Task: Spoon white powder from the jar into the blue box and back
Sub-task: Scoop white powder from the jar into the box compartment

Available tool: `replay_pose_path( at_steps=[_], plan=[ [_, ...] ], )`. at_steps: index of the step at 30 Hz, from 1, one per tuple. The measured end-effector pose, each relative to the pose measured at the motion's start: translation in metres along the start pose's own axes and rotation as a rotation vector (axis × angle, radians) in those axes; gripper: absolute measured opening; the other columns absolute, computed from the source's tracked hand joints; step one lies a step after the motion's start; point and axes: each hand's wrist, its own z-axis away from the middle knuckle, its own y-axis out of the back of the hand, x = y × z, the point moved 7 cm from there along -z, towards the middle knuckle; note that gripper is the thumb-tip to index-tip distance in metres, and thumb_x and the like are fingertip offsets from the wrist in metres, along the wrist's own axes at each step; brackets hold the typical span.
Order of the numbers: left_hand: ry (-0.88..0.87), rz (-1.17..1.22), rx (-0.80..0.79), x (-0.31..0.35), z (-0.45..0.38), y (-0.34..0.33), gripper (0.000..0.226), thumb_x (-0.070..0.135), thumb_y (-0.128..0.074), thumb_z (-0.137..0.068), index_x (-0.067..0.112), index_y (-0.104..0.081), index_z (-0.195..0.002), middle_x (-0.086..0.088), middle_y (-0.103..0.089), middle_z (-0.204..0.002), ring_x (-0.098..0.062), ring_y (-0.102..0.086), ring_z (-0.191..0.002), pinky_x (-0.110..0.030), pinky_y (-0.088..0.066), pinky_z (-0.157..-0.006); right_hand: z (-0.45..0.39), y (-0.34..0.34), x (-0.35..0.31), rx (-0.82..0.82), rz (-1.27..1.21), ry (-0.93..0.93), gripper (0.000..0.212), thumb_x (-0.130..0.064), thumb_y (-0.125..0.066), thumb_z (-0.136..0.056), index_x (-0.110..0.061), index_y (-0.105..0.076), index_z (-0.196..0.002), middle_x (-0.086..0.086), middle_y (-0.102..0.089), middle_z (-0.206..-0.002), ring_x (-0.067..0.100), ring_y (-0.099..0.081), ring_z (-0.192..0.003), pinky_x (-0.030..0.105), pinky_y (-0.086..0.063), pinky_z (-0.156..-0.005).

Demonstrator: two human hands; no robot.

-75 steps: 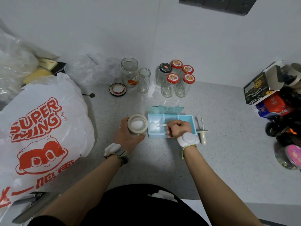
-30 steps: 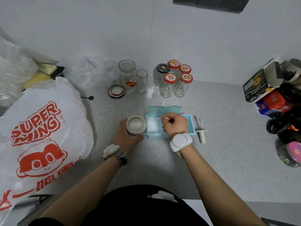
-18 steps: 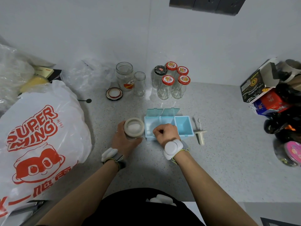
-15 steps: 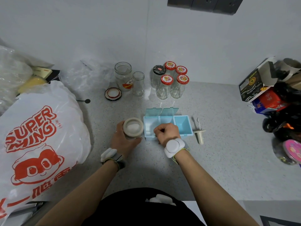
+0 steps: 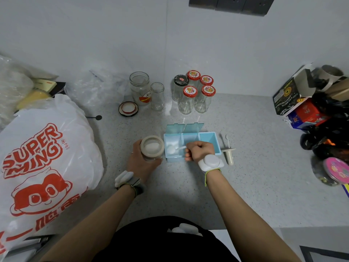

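The left hand (image 5: 140, 163) was curled around the jar (image 5: 152, 148), which stood on the grey speckled tabletop (image 5: 245, 176) just to the left of the blue box (image 5: 209, 138). The jar was open at the top, and white powder (image 5: 151, 147) was visible inside it.

The right hand (image 5: 200, 151) was clenched around the handle of a small white spoon (image 5: 174, 149). The bowl of the spoon was over the leftmost compartment of the blue box and carried a heap of white powder. The hand itself lay over the front part of the middle compartment. The box had three compartments in a row. Two lids (image 5: 185, 128) at its back stood open.

Just to the right of the box, a second small spoon (image 5: 227, 139) and a short cream-coloured tool (image 5: 229, 156) lay on the tabletop.

At the back, near the wall, there were two open empty glass jars (image 5: 139, 87) and a loose lid (image 5: 128, 109) in front of them. Beside these stood a group of five closed glass bottles (image 5: 194, 93), four with red caps and one with a black cap.

A big white plastic bag (image 5: 45, 157) with red print lay on the left side. Some boxes (image 5: 294, 103) and dark objects were piled on the right edge.
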Motion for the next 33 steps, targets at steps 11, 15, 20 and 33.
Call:
replay_pose_path(
  at_steps=[11, 15, 20, 33],
  plan=[
    [-0.007, 0.01, -0.024, 0.002, 0.001, 0.0, 0.076, 0.031, -0.085, -0.069, 0.027, -0.038, -0.129, 0.011, -0.055, -0.114, -0.01, -0.056, -0.1, -0.025, -0.044, -0.082, 0.002, 0.001, -0.004, -0.024, -0.106, 0.009, 0.023, 0.001, -0.057, -0.085, -0.002, -0.059, -0.062, 0.011, -0.055, -0.057, 0.011, -0.048, -0.032, 0.021, -0.05, -0.039],
    [0.002, 0.003, -0.022, 0.002, 0.0, 0.0, 0.077, 0.03, -0.085, -0.069, 0.026, -0.038, -0.129, 0.011, -0.055, -0.115, -0.01, -0.056, -0.101, -0.025, -0.044, -0.082, 0.003, 0.001, -0.009, -0.034, -0.102, 0.03, 0.021, -0.001, -0.058, -0.085, -0.002, -0.06, -0.064, 0.011, -0.056, -0.058, 0.011, -0.049, -0.034, 0.022, -0.052, -0.042],
    [0.008, 0.003, -0.011, 0.001, 0.001, 0.0, 0.077, 0.03, -0.085, -0.068, 0.026, -0.038, -0.129, 0.011, -0.054, -0.115, -0.01, -0.055, -0.101, -0.023, -0.042, -0.081, 0.009, 0.001, -0.022, -0.049, -0.097, 0.077, 0.02, -0.003, -0.057, -0.086, -0.003, -0.061, -0.066, 0.009, -0.057, -0.059, 0.013, -0.05, -0.039, 0.023, -0.053, -0.045],
    [0.028, -0.078, -0.004, -0.002, -0.004, -0.002, 0.086, 0.033, -0.087, -0.066, 0.018, -0.037, -0.134, 0.009, -0.051, -0.115, -0.009, -0.051, -0.096, -0.025, -0.04, -0.078, 0.035, -0.049, -0.053, -0.2, 0.298, 0.435, 0.008, -0.012, -0.066, -0.081, -0.015, -0.073, -0.079, 0.011, -0.07, -0.067, 0.024, -0.068, -0.06, 0.041, -0.06, -0.067]
  ],
)
